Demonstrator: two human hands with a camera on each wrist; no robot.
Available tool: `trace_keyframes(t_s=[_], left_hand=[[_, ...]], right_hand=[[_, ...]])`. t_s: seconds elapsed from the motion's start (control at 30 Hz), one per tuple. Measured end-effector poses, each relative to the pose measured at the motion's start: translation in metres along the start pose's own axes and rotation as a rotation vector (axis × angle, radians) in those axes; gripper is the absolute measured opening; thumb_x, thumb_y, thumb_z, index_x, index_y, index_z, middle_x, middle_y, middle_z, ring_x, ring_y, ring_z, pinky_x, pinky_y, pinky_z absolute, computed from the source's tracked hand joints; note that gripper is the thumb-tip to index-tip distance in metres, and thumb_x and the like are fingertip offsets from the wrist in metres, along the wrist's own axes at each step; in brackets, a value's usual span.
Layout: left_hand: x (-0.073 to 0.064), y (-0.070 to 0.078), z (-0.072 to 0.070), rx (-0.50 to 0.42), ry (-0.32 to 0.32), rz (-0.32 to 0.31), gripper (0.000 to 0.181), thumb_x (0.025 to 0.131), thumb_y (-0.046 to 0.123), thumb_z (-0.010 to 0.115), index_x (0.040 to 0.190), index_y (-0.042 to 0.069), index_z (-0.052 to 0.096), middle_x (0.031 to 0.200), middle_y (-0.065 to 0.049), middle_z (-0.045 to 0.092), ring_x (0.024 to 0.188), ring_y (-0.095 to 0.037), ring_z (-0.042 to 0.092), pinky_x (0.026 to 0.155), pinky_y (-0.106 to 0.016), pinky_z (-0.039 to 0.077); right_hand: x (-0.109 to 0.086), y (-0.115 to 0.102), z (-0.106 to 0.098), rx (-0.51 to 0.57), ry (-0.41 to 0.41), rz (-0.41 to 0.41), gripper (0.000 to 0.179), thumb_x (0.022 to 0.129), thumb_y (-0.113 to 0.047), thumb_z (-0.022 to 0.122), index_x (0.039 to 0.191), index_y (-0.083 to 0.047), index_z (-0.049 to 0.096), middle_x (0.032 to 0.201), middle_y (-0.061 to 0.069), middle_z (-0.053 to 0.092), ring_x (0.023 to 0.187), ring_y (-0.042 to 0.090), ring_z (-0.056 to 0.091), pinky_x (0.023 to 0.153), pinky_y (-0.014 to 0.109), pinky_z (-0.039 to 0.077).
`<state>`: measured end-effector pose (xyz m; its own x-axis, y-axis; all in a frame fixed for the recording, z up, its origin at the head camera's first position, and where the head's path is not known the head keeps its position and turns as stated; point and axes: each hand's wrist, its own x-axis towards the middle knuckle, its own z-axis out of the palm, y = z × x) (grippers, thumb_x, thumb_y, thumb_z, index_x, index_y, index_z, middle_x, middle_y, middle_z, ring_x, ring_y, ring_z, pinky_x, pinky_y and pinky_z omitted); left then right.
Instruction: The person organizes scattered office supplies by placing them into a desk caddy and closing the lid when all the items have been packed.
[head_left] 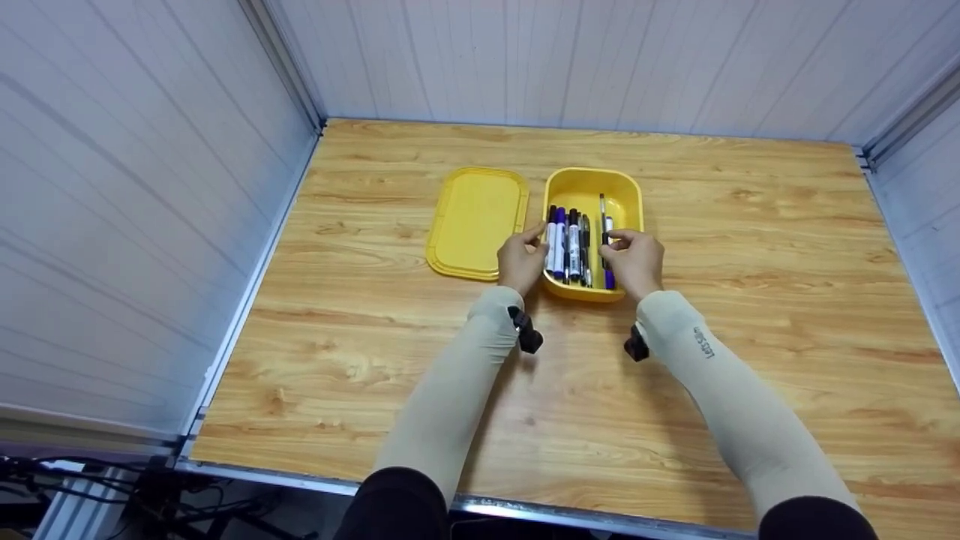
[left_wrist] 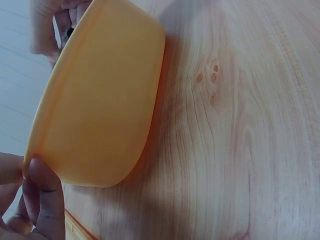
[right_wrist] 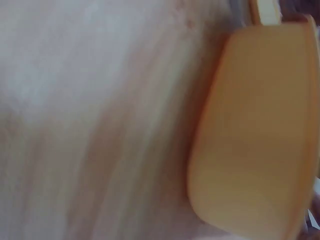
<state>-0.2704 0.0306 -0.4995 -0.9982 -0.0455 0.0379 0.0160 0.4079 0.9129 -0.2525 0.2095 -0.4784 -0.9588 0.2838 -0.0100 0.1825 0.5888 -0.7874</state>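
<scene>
A yellow box (head_left: 585,184) stands upright on the table, with several whiteboard markers (head_left: 560,236) and pens (head_left: 586,247) lying side by side along its left part. My left hand (head_left: 521,261) is at the box's left rim; in the left wrist view its thumb and finger pinch that rim. Over the right side of the box, my right hand (head_left: 636,261) pinches a slim dark pen (head_left: 602,214). Below those fingers lies a marker with a purple cap (head_left: 609,280), partly hidden. The right wrist view is blurred and shows mostly the box's outer wall (right_wrist: 255,130).
A yellow lid (head_left: 482,217) lies flat on the wooden table (head_left: 360,300), just left of the box. White panels (head_left: 487,60) enclose the table at the back and both sides. Dark cables (head_left: 187,502) hang beyond the front left corner.
</scene>
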Motion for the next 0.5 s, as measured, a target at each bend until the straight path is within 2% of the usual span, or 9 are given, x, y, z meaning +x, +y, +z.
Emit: trace_keyframes(t_s=[0.13,0.3,0.5], left_hand=[[-0.001,0.0,0.0,0.015,-0.002,-0.001,0.038,0.082,0.008,0.062,0.118,0.015,0.06,0.08,0.003,0.057,0.047,-0.007,0.034,0.04,-0.019,0.028],[0.001,0.0,0.0,-0.005,-0.005,0.001,0.038,0.082,0.007,0.062,0.119,0.014,0.06,0.081,0.002,0.057,0.056,-0.009,0.039,0.043,-0.019,0.032],[0.0,0.0,0.0,-0.017,-0.009,-0.005,0.038,0.082,0.006,0.062,0.118,0.014,0.06,0.082,0.002,0.057,0.066,-0.011,0.046,0.05,-0.02,0.037]], right_hand=[[-0.003,0.001,0.005,-0.036,0.001,-0.026,0.032,0.074,-0.013,0.063,0.105,-0.006,0.067,0.08,0.005,0.062,0.068,0.014,0.053,0.058,0.023,0.043],[-0.002,0.0,0.008,-0.095,0.0,-0.058,0.032,0.073,-0.011,0.062,0.104,-0.004,0.067,0.077,0.006,0.061,0.067,0.017,0.053,0.058,0.026,0.043],[0.0,0.001,0.013,-0.167,-0.02,-0.028,0.031,0.074,-0.013,0.062,0.104,-0.006,0.068,0.076,0.005,0.062,0.065,0.018,0.057,0.06,0.03,0.046]])
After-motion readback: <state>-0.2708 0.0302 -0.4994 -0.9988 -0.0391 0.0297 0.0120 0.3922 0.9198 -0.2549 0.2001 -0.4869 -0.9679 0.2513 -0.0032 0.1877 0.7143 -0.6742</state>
